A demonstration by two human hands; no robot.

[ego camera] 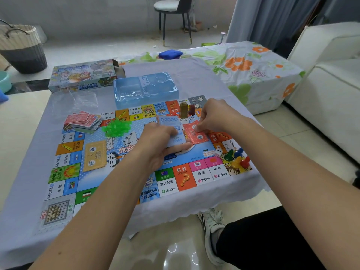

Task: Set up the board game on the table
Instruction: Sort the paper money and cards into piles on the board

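Note:
The colourful game board (64, 173) lies flat on the cloth-covered table. My left hand (155, 139) grips a stack of pale blue play-money notes (172, 131) above the board's middle. My right hand (216, 114) pinches the top edge of a red note (196, 136) lying on the board beside the blue stack. A yellow card deck (94, 155) sits on its board slot. Green plastic houses (116, 128) are heaped near the board's far left. A white die (218, 152) and coloured pawns (238, 157) rest at the near right corner.
A fanned pile of red-backed cards (83, 121) lies at the board's far left corner. The blue plastic tray (145, 89) and game box (83, 76) stand beyond the board. Two upright tokens (187, 109) stand at the far edge. My shoe (211, 227) is below the table edge.

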